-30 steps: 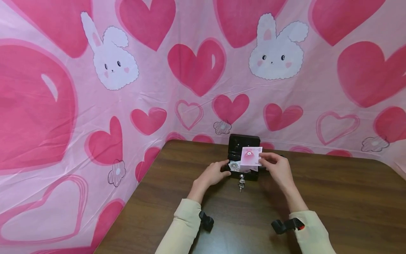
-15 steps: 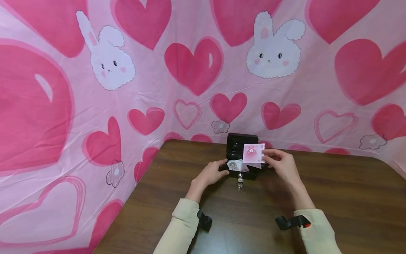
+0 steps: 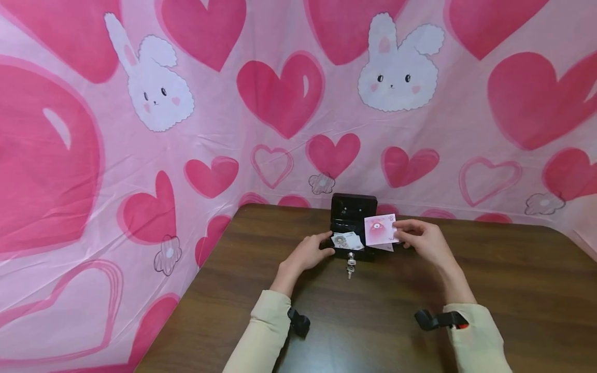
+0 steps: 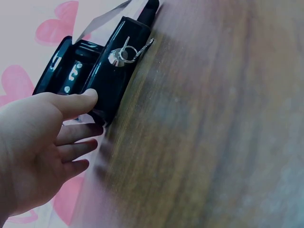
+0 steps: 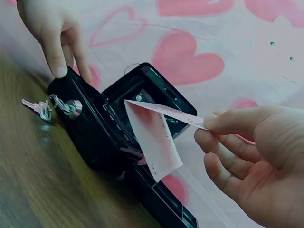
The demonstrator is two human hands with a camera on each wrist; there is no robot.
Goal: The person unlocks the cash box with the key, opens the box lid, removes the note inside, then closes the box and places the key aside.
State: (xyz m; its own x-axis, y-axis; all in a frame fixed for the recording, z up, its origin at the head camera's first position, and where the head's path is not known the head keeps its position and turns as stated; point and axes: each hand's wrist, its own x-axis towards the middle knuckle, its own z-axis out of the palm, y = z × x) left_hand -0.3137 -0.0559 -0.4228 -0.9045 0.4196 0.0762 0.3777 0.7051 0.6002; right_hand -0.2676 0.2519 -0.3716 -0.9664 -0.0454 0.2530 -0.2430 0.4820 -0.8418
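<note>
Black metal cash box (image 3: 353, 228) sits on the brown wood table (image 3: 489, 290), lid up, between the two hands and against the pink heart backdrop (image 3: 140, 155). Left hand (image 3: 310, 254) reaches forward from its sleeve, thumb on the box's near left corner, the other fingers loosely extended beside the box's left wall; it steadies the box and grips nothing. Right hand (image 3: 426, 241) is raised just right of the box, thumb and forefinger pinching one edge of a pink banknote (image 3: 380, 229), other fingers loosely curled below. The note hangs bent over the box's right half, its free end dipping toward the opening. More notes (image 3: 346, 241) lie in the box's tray, just beyond the left thumb. Keys (image 3: 350, 265) hang from the front lock, between both hands, touching the table.
</note>
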